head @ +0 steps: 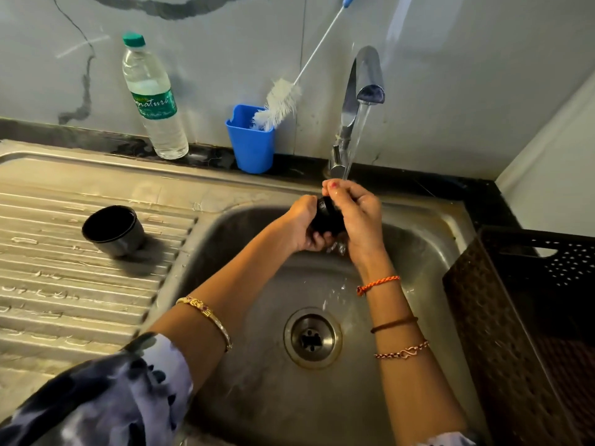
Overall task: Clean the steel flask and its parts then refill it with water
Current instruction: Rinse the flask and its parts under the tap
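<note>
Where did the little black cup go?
The black cup stands upright on the ribbed draining board, left of the sink basin and in front of the water bottle.

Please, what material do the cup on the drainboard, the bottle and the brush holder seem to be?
Cup: likely steel, dull grey outside, dark inside.
Bottle: clear plastic, see-through, green cap and label.
Brush holder: blue plastic, smooth, opaque, probably moulded.

Cup left of sink

drainboard: steel cup upright | ledge: water bottle, blue holder
</note>
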